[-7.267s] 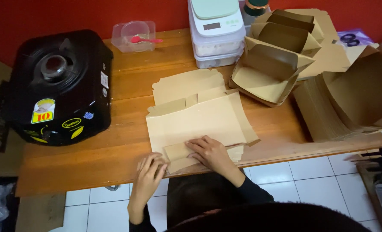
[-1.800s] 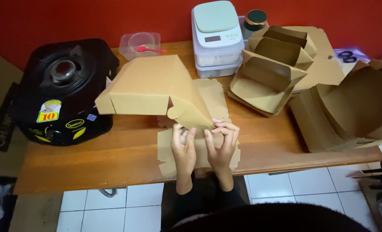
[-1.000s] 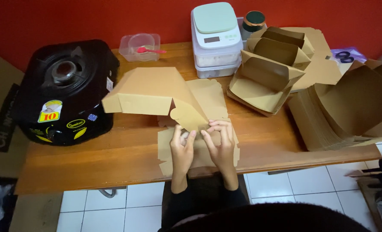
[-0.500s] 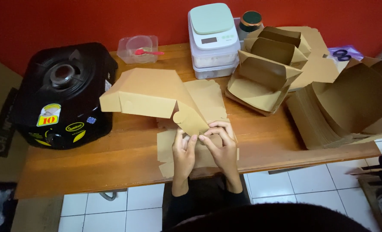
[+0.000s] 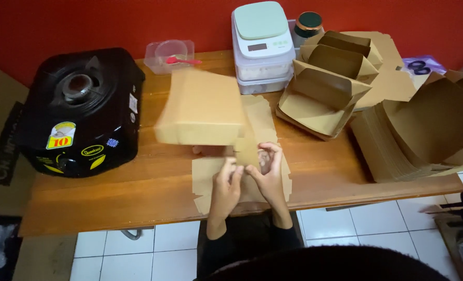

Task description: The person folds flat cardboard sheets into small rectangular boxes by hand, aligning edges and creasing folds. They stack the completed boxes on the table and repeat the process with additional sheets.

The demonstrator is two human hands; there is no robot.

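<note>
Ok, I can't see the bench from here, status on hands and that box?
Left hand and right hand both pinching the near flap of the kraft box. Box raised, tilted over the flat blanks. Nothing in the way.

Bare surface [image 5: 153,182] lies open between the black stove [image 5: 78,112] on the left and the flat cardboard sheets [image 5: 242,177] at the near edge. The raised cardboard box [image 5: 200,106] blocks the middle. To the right, a strip of bare wood runs before the folded boxes [image 5: 325,88] and the cardboard stack [image 5: 398,140]. The scale [image 5: 263,44] and plastic tub [image 5: 169,54] crowd the back.
</note>
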